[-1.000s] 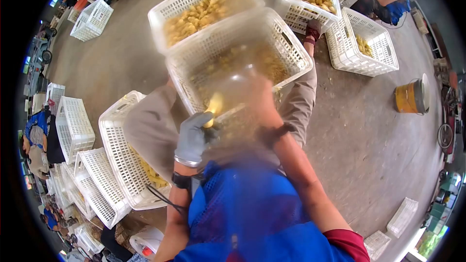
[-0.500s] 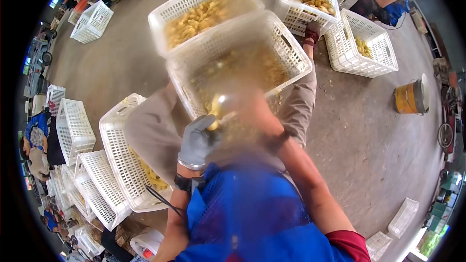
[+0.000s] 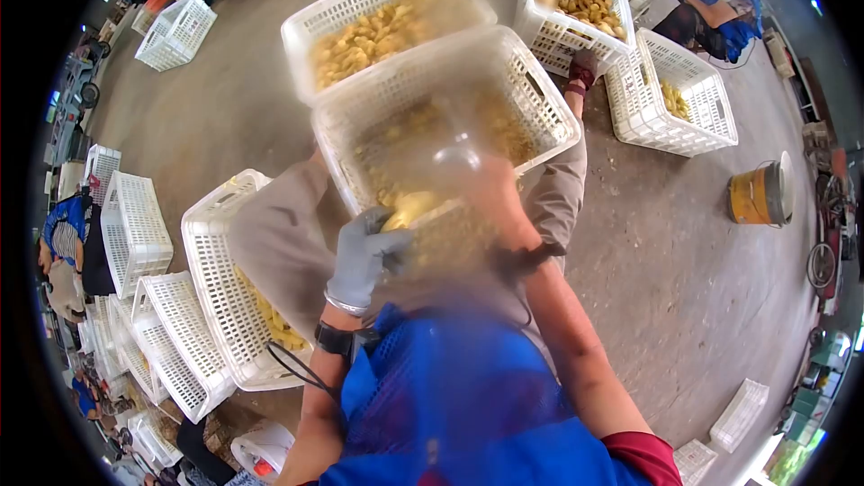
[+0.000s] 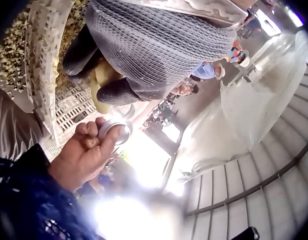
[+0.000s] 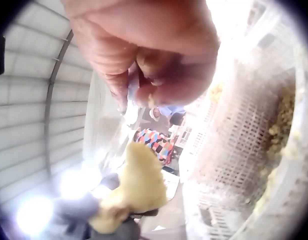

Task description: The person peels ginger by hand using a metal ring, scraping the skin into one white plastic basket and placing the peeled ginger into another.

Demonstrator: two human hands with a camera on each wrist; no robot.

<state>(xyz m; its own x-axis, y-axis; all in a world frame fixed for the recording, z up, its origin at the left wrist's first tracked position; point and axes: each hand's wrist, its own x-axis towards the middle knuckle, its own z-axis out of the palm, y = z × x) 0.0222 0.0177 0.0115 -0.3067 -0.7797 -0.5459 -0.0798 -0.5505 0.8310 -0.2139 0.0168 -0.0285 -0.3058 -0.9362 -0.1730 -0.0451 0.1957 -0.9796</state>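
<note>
In the head view my left hand (image 3: pixel 360 256), in a grey knit glove, grips a pale yellow knobbly piece (image 3: pixel 414 207) like peeled ginger root. The same ginger piece (image 5: pixel 141 180) shows large below my bare right hand (image 5: pixel 144 40) in the right wrist view. My right hand's fingers curl round a shiny rounded metal tool (image 4: pixel 116 134), seen in the left wrist view; its exact kind I cannot tell. Both hands are at the near rim of a white crate (image 3: pixel 346 148) with yellowish bits in its bottom. A blurry patch hides part of my right hand in the head view.
Beyond the near crate stands another white crate (image 3: pixel 301 54) of yellow pieces. More crates stand at the right (image 3: pixel 670 126) and left (image 3: pixel 211 252). A yellow bucket (image 3: pixel 751 196) is on the floor at right. Other people sit around, one in blue (image 3: pixel 720 13) at upper right.
The ginger piece in my left hand has tipped from upright to pointing sideways to the right. My right hand, with the metal tool, has shifted slightly up and right.
</note>
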